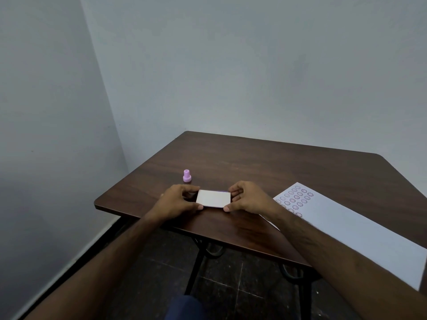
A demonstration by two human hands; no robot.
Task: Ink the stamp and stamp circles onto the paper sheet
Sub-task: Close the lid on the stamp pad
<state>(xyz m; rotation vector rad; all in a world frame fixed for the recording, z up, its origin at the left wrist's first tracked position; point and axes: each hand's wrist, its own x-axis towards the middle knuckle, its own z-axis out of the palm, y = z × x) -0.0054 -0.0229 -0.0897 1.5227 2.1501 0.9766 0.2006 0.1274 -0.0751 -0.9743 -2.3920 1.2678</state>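
A flat white ink pad case (213, 198) lies on the dark wooden table (265, 162), its lid down. My left hand (178, 200) grips its left end and my right hand (247, 197) grips its right end, thumbs at the near corners. A small pink stamp (187, 176) stands upright on the table behind my left hand, apart from it. To the right lies the white paper sheet (360, 232), with several rows of purple stamped circles (295, 199) at its far corner.
The table stands in a room corner, with pale walls at the left and behind. Its near edge runs diagonally under my forearms. Below are black metal table legs (196, 269) and a dark tiled floor.
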